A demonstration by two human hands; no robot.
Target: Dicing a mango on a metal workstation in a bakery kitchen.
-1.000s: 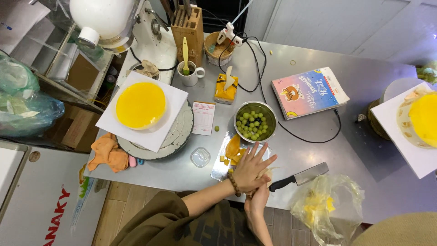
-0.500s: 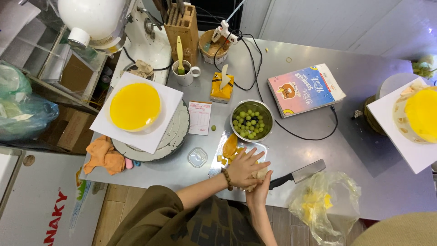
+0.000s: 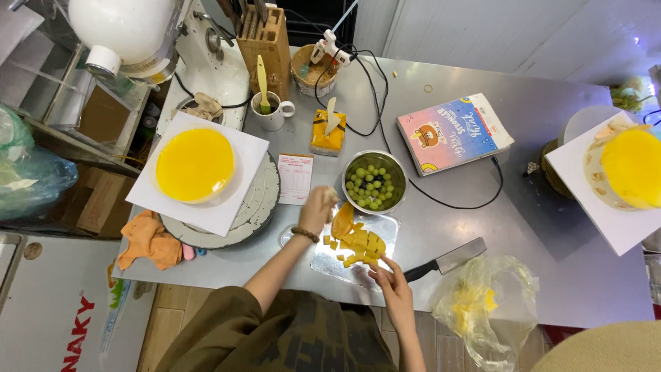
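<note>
Mango pieces (image 3: 357, 242) are spread on a foil tray (image 3: 323, 260) at the table's (image 3: 523, 207) near edge. A small piece is pinched in the left hand (image 3: 318, 209), lifted just beside the bowl of green grapes (image 3: 374, 182). The tray's front edge is touched by the right hand (image 3: 391, 281), fingers relaxed, nothing gripped. A cleaver (image 3: 446, 259) is laid just right of it; a yellow cake (image 3: 195, 164) is seen further left.

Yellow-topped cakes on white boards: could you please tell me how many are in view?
2: one yellow-topped cake on the turntable at left, another at the right edge, partly cut off.
</note>
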